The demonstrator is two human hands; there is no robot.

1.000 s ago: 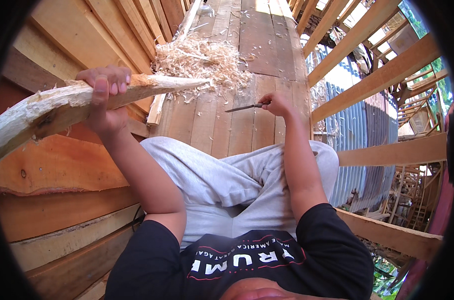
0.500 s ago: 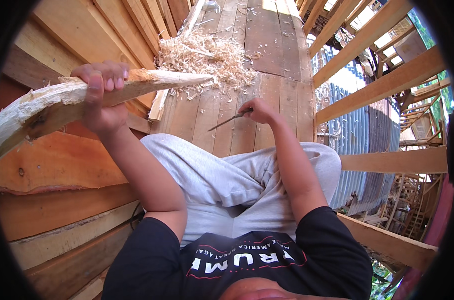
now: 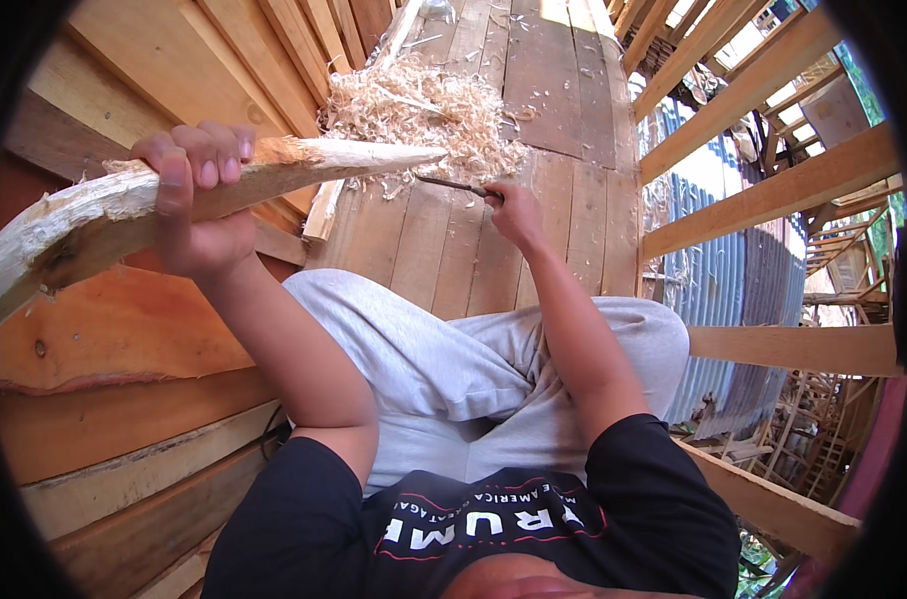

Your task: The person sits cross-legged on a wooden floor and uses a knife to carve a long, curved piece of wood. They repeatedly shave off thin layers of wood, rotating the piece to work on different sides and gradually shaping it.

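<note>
The person sits on a plank floor (image 3: pixel 563 110) high in a timber frame, legs in grey trousers (image 3: pixel 453 369) stretched forward. The left hand (image 3: pixel 199 195) is wrapped tight around a pale wooden stake (image 3: pixel 224 190), fingers curled over its top and thumb beneath, holding it raised and nearly level across the left side of the view. Its far end tapers to a clean point above the boards; the near end, toward the left edge of the view, looks rough and splintered.

The right hand (image 3: pixel 513 210) is closed around the handle of a thin dark blade (image 3: pixel 453 184), whose tip lies just under the stake's point, close to it; whether steel touches wood cannot be told.

A heap of wood shavings (image 3: pixel 424 115) lies on the floor beyond the point, near the stacked planks (image 3: pixel 124 329) at its left edge. Judging by that heap and the sharp tip, the pointing seems largely done, while the coarse near part appears unworked.
</note>
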